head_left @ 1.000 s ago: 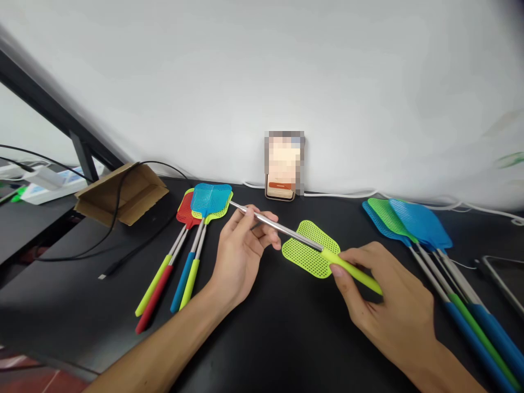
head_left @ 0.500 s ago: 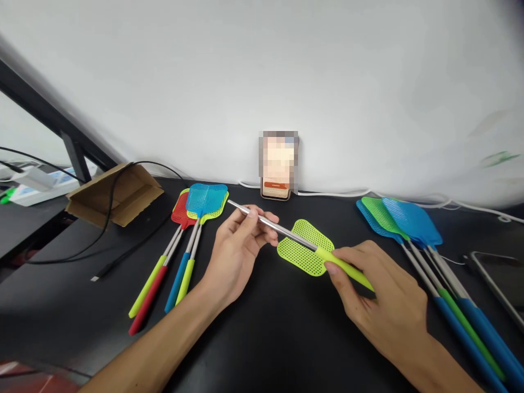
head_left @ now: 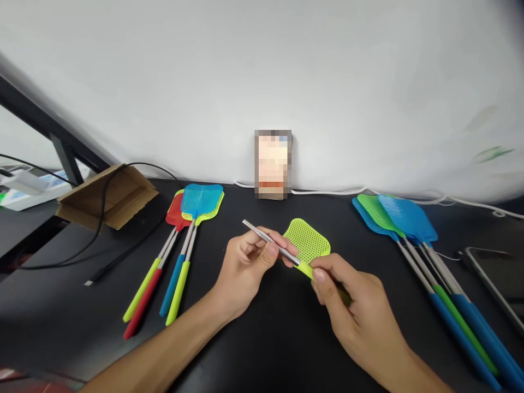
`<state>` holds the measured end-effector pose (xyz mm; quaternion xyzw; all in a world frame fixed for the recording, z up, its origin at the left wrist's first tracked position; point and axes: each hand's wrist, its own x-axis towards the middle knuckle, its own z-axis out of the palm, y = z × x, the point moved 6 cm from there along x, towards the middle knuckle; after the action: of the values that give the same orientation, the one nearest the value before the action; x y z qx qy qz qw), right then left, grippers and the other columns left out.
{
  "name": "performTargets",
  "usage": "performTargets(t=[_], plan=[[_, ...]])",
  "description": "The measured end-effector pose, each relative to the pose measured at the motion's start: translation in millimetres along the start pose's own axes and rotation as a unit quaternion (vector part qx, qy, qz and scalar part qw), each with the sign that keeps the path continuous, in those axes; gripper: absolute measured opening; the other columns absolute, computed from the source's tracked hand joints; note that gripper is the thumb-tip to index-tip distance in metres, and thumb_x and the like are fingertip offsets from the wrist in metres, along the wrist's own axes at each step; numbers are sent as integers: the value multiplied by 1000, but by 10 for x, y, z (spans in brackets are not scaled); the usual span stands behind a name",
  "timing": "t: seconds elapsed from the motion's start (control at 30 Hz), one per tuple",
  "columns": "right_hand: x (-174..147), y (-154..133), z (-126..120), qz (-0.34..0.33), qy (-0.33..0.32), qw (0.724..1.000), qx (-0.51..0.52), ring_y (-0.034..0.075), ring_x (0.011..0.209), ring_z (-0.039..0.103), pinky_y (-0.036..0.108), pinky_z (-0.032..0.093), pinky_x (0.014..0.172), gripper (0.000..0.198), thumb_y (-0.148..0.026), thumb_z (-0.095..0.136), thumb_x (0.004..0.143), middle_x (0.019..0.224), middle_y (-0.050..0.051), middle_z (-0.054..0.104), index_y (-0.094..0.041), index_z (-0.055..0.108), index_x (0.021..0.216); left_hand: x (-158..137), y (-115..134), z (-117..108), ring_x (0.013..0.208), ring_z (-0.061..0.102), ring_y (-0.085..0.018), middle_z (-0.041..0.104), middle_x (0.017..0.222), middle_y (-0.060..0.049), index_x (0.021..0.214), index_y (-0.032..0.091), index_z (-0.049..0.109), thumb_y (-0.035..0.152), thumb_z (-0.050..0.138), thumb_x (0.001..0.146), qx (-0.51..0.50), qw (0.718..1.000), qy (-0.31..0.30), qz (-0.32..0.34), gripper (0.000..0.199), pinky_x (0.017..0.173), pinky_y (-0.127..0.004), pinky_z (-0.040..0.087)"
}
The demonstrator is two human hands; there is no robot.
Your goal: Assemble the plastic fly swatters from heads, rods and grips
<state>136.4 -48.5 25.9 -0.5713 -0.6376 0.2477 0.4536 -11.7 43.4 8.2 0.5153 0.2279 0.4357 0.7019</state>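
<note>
Your right hand [head_left: 347,300] clasps the smooth lime-green grip [head_left: 304,269] and your left hand [head_left: 249,267] pinches the slim silver metal rod [head_left: 262,234] above the black worktop [head_left: 254,355]; a loose pinch could let it slip. Just beyond lies a rounded, perforated lime-green plastic swatter head [head_left: 310,240], which a knock might slide.

Back was basically one big whitish wall [head_left: 172,103], kinda darker toward the top right corner, with a blurry green mark [head_left: 494,154] low on the right. A black desk [head_left: 254,344] ran right up to it. Chunky black bar [head_left: 35,112] slanted down on the left. Light looked pretty soft.
</note>
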Motion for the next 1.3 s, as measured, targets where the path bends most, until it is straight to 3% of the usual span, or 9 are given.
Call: performTargets(t=[0.13,0.23,0.37,0.67,0.9,1.0,1.1,1.2,1.3], plan=[[-99,141,330,225,-189,923,247,10,46,49,24,39,47,38,-54,38,108,63,-5,55,-22,54,94,0,-68,45,75,63,-14,71,86,-7,93,14,73,35,67,99,13,998,-31,-49,23,72,-28,51],[-84,156,360,241,-215,904,279,13,59,62,26,49,57,41,-58,46,104,71,0,66,-20,57,92,-14,-114,97,68,57,-11,65,75,-3,86,13,70,37,62,102,6,994,-41,-98,30,67,-25,46],[59,260,46,204,-64,955,206,12,67,60,25,47,61,35,-55,60,99,79,1,66,-21,67,101,-63,-163,157,52,45,-8,50,56,3,89,14,69,38,57,104,-29,986,-55,-153,31,56,-24,38],[49,306,42,181,18,936,302,11,56,49,26,37,53,27,-45,67,98,59,-3,53,-20,73,93,-241,-328,358,46,36,-6,42,54,6,89,12,66,47,56,103,-1,951,-178,-252,39,49,-23,30],[173,816,-1229,178,398,807,399,9,60,42,20,40,48,18,-14,70,90,75,0,52,-18,67,72,-289,-300,406,49,34,-7,41,56,7,86,12,63,51,54,103,46,920,-237,-310,43,51,-23,29],[206,864,-1488,150,445,788,399,9,59,39,20,37,45,20,-13,71,89,77,0,50,-20,66,71,-304,-301,413,49,37,-7,44,56,6,86,12,64,51,54,102,76,915,-252,-305,44,51,-23,32],[134,684,-1075,164,402,830,350,9,58,38,23,34,46,19,-23,83,81,78,0,54,-18,68,71,-293,-319,401,48,36,-7,44,55,6,87,12,64,54,56,101,53,929,-226,-288,45,50,-23,32],[36,437,-202,219,183,896,340,10,58,40,26,36,51,25,-40,80,87,66,-2,50,-18,71,78,-261,-313,388,46,32,-6,40,54,8,87,13,61,56,57,100,0,947,-195,-254,45,49,-23,30],[-68,306,250,234,83,909,334,13,60,45,30,37,56,29,-48,72,93,61,-2,46,-19,73,86,-239,-300,388,46,31,-6,39,53,9,86,14,60,58,57,99,-21,955,-185,-232,46,49,-23,29]])
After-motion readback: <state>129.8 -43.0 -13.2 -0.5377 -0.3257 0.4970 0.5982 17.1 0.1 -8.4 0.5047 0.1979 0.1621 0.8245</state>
